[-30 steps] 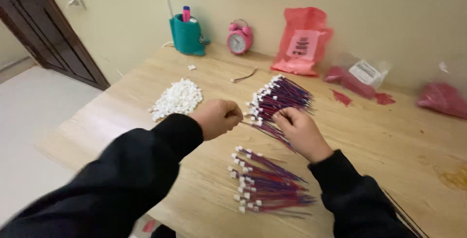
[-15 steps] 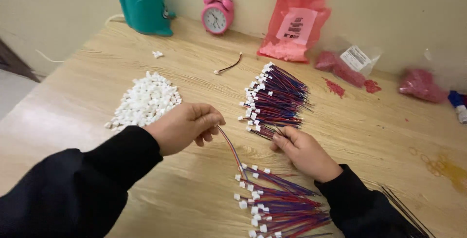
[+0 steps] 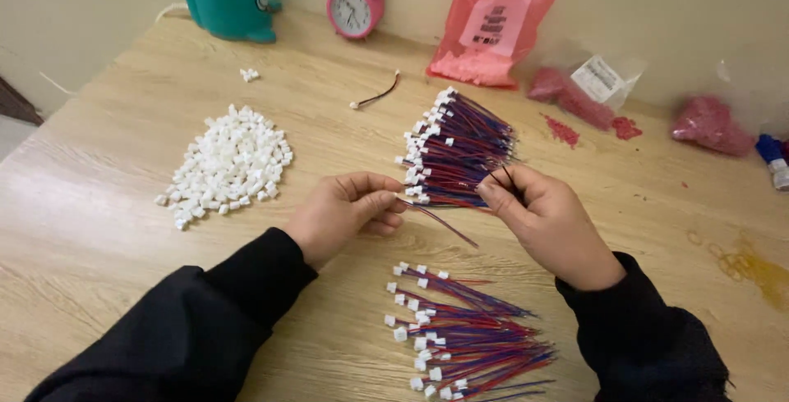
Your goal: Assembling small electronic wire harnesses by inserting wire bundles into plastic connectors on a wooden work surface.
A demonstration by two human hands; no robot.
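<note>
Both hands [image 3: 345, 209] [image 3: 546, 221] have risen, left now pinching one wire [image 3: 440, 221].

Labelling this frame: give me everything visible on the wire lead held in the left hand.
The wire lead is a thin pair of red and blue insulated strands with a small white plastic connector at one end. The left hand pinches it at the connector end, in a fingertip grip. It slants down and right, its free end just over the wooden table, between the upper bundle of leads and the lower bundle. The right hand is not touching it.
</note>
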